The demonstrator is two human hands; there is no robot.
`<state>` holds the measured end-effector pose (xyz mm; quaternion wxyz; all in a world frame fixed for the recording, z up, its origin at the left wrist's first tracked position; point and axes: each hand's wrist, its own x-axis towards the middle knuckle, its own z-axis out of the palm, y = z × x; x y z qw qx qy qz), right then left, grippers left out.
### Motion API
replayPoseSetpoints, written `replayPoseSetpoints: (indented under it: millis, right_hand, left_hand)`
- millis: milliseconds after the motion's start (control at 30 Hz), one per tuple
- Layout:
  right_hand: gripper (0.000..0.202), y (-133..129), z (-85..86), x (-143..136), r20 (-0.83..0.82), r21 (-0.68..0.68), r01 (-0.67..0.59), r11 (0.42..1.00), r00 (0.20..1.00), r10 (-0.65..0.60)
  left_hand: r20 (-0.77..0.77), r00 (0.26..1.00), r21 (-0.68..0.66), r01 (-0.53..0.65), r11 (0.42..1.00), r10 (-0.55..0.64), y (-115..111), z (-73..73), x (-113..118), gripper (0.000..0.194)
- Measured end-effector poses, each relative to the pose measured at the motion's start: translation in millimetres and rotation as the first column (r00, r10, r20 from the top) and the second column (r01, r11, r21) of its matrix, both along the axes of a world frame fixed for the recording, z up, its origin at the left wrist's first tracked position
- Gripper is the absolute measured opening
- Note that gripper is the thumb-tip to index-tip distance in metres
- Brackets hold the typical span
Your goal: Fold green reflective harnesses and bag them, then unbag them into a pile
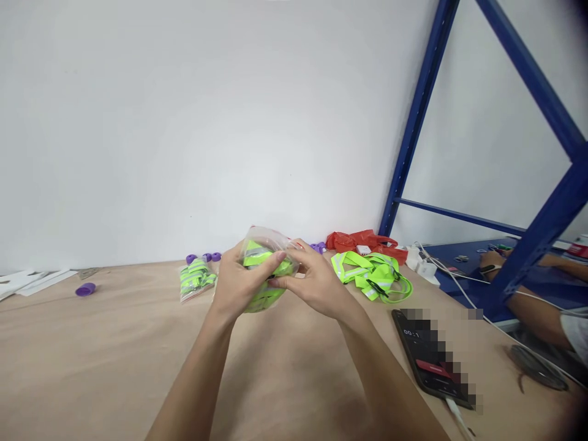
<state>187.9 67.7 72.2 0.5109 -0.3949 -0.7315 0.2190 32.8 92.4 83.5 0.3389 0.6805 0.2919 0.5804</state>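
Lime straps [256,252] sat in the plastic bag [264,235] our left hand [235,278] and right hand [319,283] gripped at centre; one bagged bundle [197,277] lay at nine o'clock, loose straps [384,266] at three, unbagged.

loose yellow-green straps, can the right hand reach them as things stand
Probably yes: the loose straps lie to the right of the right hand, with nothing visible between. It would likely have to let go of the plastic bag first.
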Motion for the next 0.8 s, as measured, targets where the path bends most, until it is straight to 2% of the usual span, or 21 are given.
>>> replayPoseSetpoints:
  millis: [100, 200, 267, 367, 433, 533, 600, 700, 800]
  right_hand:
    - [0.029, -5, 2.1, -5, 0.026, 0.075, 0.064, 0.995, 0.997, -0.066]
    - [0.043, -8, 0.9, -8, -0.017, 0.166, 0.05, 0.985, 0.999, -0.048]
    - [0.041, -9, 0.1, -7, -0.119, 0.19, 0.024, 0.982, 0.993, -0.001]
    - [0.032, -8, 1.5, -4, -0.342, 0.16, 0.028, 0.987, 0.939, 0.029]
    - [0.031, -7, 3.4, -1, -0.438, 0.098, 0.041, 0.994, 0.899, 0.006]
    - [0.031, -4, 5.5, 3, -0.458, 0.021, 0.035, 0.999, 0.889, -0.021]
    - [0.028, -4, 6.5, 5, -0.444, 0.05, 0.076, 0.996, 0.895, -0.045]
    - [0.026, -4, 8.1, 8, -0.457, 0.154, 0.221, 0.963, 0.88, -0.129]
    - [0.03, -4, 9.6, 10, -0.505, 0.168, 0.308, 0.937, 0.843, -0.186]
  left_hand:
    - [0.063, 0.994, 0.024, -0.086, 0.996, 0.084, -1, 1.1, -1, 0.016]
    - [0.127, 0.982, -0.007, -0.142, 0.99, 0.142, 1, 1.0, -5, 0.022]
    - [0.184, 0.972, -0.051, -0.138, 0.989, 0.145, 4, -0.6, -8, 0.03]
    - [0.237, 0.96, -0.118, -0.125, 0.985, 0.15, 7, -4.1, -10, 0.04]
    - [0.234, 0.962, -0.115, -0.118, 0.986, 0.142, 7, -6.2, -10, 0.041]
    - [0.216, 0.969, -0.071, -0.106, 0.992, 0.119, 5, -7.8, -7, 0.039]
    - [0.202, 0.975, -0.055, -0.083, 0.995, 0.092, 3, -8.1, -5, 0.036]
    - [0.169, 0.985, -0.041, -0.011, 0.999, 0.018, 1, -8.7, -3, 0.034]
    - [0.149, 0.988, -0.029, 0.034, 0.999, -0.029, -1, -9.5, 1, 0.034]
